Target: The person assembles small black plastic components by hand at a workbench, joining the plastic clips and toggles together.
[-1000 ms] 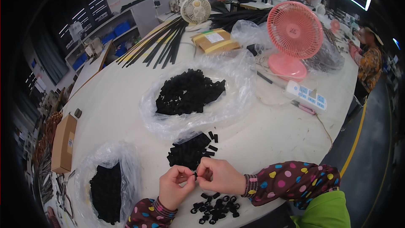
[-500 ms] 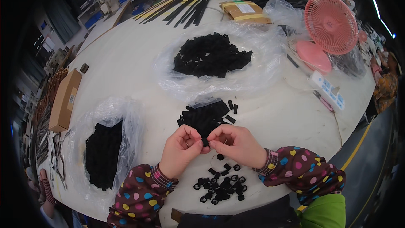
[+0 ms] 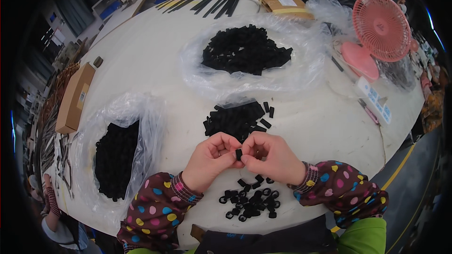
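A small black fabric piece [image 3: 238,154] is pinched between the fingertips of both hands. My left hand [image 3: 213,159] grips it from the left, thumb and forefinger pressed together. From the other side my right hand [image 3: 272,156] holds it, with its fingers curled. Just beyond the hands lies a heap of flat black strips [image 3: 235,118], a few of them loose at its right. Nearer to me is a scatter of small black loops [image 3: 252,201], several showing round openings. The fingertips partly cover the held piece.
Clear plastic bags full of black pieces lie farther off [image 3: 247,49] and at the left [image 3: 117,160]. A cardboard box [image 3: 75,99] stands at the left edge. At the right are a pink fan [image 3: 381,27], a power strip [image 3: 373,99] and pink-handled scissors [image 3: 368,111].
The view has shifted, so the table's things appear higher and slightly to the right. Both hands still pinch the small black piece, which now shows more of its flat face.
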`<action>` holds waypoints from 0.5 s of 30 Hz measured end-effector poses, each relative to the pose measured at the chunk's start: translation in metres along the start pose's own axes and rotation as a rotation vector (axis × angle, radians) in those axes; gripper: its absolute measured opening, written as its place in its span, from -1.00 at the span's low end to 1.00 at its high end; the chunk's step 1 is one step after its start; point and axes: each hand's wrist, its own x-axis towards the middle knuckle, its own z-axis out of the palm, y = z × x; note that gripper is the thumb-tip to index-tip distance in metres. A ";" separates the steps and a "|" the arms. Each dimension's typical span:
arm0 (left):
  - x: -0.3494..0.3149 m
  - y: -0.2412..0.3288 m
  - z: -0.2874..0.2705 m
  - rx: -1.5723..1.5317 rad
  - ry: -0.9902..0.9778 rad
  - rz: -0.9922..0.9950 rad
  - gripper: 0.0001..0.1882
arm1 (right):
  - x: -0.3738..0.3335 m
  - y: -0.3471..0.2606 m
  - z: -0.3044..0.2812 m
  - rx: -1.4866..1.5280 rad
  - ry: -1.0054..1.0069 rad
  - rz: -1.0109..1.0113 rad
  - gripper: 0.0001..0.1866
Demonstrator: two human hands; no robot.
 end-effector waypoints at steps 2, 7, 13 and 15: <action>0.000 0.002 0.000 0.006 -0.014 0.023 -0.82 | 0.001 -0.001 -0.001 0.107 0.000 0.108 -0.91; 0.002 0.004 -0.006 -0.027 -0.159 0.011 -0.82 | 0.004 0.002 -0.007 0.370 -0.038 0.239 -0.86; 0.001 -0.001 -0.006 0.205 -0.091 0.179 -0.78 | 0.004 -0.003 -0.012 0.234 -0.074 0.222 -0.82; -0.001 0.001 -0.002 0.200 -0.045 0.175 -0.81 | 0.011 -0.006 -0.026 -0.346 -0.003 -0.176 -0.82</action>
